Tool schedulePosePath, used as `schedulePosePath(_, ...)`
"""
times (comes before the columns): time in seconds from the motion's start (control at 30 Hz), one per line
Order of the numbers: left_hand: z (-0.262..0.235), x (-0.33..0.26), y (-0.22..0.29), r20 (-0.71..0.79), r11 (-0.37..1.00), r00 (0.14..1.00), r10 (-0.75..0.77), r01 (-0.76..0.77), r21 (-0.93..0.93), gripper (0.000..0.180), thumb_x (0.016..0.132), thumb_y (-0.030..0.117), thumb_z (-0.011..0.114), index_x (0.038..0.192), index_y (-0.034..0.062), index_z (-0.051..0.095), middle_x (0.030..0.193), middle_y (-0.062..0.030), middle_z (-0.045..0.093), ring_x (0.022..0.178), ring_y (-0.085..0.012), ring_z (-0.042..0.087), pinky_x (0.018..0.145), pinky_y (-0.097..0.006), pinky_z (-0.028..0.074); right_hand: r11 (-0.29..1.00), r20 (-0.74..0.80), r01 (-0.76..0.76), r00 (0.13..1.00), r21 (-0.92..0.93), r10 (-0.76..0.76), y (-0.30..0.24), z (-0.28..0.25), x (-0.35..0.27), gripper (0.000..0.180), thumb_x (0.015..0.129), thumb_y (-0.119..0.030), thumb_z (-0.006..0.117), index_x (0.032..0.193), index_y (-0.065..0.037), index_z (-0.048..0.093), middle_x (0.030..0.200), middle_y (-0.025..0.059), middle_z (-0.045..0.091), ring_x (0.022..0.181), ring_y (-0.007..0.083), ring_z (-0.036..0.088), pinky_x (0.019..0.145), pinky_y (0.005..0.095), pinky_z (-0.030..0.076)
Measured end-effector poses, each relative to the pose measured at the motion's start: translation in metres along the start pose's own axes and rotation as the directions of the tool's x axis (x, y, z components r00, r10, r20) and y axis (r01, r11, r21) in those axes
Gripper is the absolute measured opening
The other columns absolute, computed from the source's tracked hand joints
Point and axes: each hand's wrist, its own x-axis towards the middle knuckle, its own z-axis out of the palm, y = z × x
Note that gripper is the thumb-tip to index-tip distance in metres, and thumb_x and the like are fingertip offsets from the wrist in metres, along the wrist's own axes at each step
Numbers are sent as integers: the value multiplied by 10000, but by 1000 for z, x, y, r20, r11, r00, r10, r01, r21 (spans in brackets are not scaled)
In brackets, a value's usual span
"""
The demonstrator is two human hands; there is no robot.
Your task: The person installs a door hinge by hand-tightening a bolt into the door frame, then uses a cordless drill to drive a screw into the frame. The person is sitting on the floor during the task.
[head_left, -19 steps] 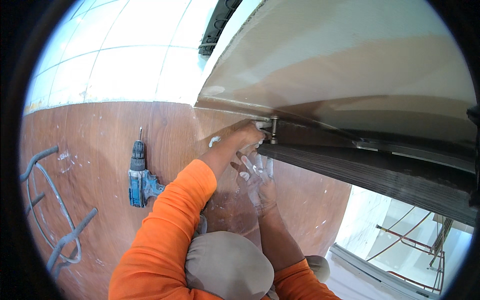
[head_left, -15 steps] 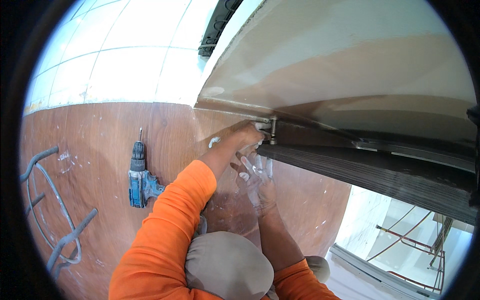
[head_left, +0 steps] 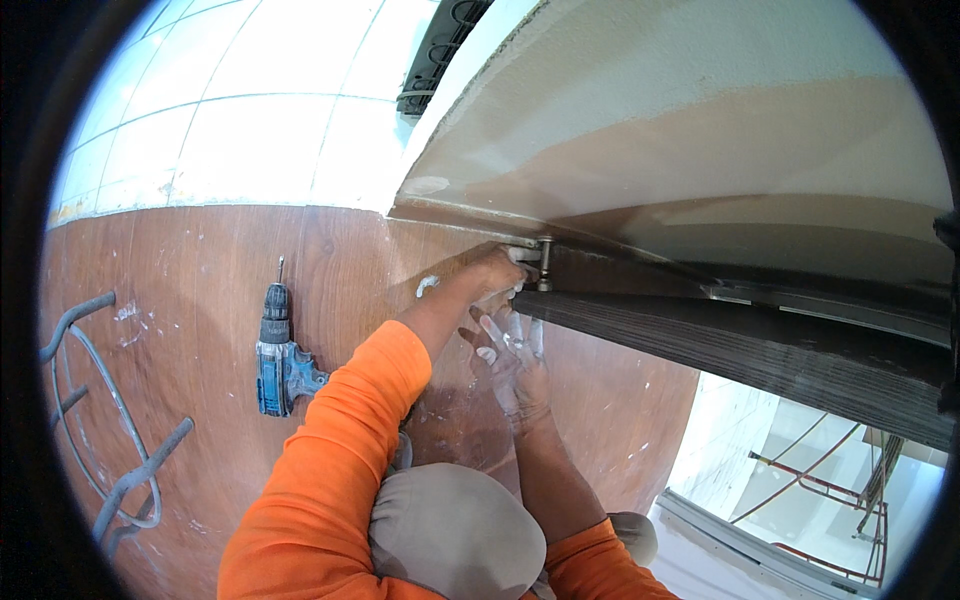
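Floor (head_left: 335, 270): reddish-brown wood-grain, pretty scruffy, white smears and specks scattered about
Tiles (head_left: 260, 145): white, super bright, top left, running along the floor's edge
Wall (head_left: 700, 140): patchy pale and tan, filling most of the top right
Scaffold frame (head_left: 825, 488): reddish tubing, way off in the lower right
Drill (head_left: 275, 375): cordless, blue and black, lying down just beside the orange left sleeve (head_left: 330, 470), well apart from both hands
Tube frame (head_left: 150, 465): grey, bent, over at the far left
Metal rod (head_left: 545, 265): short, sitting between wall and the near end of a dark ribbed panel (head_left: 740, 365), right by the left fingertips
Left hand (head_left: 495, 272): fingers bent, whitened; honestly can't tell whether gripping the rod or just touching
Right hand (head_left: 518, 370): wide, fingers loosely spread, chalky white, near the panel's end, nothing held
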Motion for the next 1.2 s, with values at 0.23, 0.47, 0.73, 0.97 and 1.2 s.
schedulePosePath(0.23,5,26,-20,25,999,999,29,-30,37,398,823,215,708,1140,-24,682,1057,-158,707,944,-256,643,858,-359,503,1000,0,-14,1000,-5,14,0,-3,-1,797,954,-80,526,1578,-229,53,1598,142,198,1343,368,455,818,391,545)
schedulePosePath(0.47,1,11,-7,64,1000,998,4,-4,-5,419,806,223,722,1148,-15,680,1067,-160,709,941,-256,647,848,-351,509,999,-15,-32,999,8,32,-2,-3,-4,757,963,-62,503,1577,-241,97,1590,128,229,1347,364,447,822,391,540)
schedulePosePath(0.73,-11,-18,16,31,999,999,34,-35,35,429,774,220,735,1080,-77,683,1011,-193,718,901,-284,675,806,-381,534,999,-8,-38,999,8,38,-5,1,0,719,969,-63,487,1570,-242,135,1582,120,250,1339,356,454,820,381,544)
schedulePosePath(0.97,-12,-17,14,18,998,1000,15,-16,65,453,773,242,747,1077,-87,680,1031,-206,714,912,-293,675,836,-385,531,991,-1,-123,992,59,123,-11,11,-3,707,964,-56,484,1561,-243,154,1571,123,255,1344,355,444,810,378,553)
schedulePosePath(1.2,-12,-25,20,-6,997,1000,-31,31,67,443,767,258,745,1053,-76,689,1051,-210,701,960,-305,663,849,-389,516,1000,-10,-16,1000,17,16,-1,1,0,708,971,-65,497,1560,-242,146,1567,128,256,1347,362,438,812,378,548)
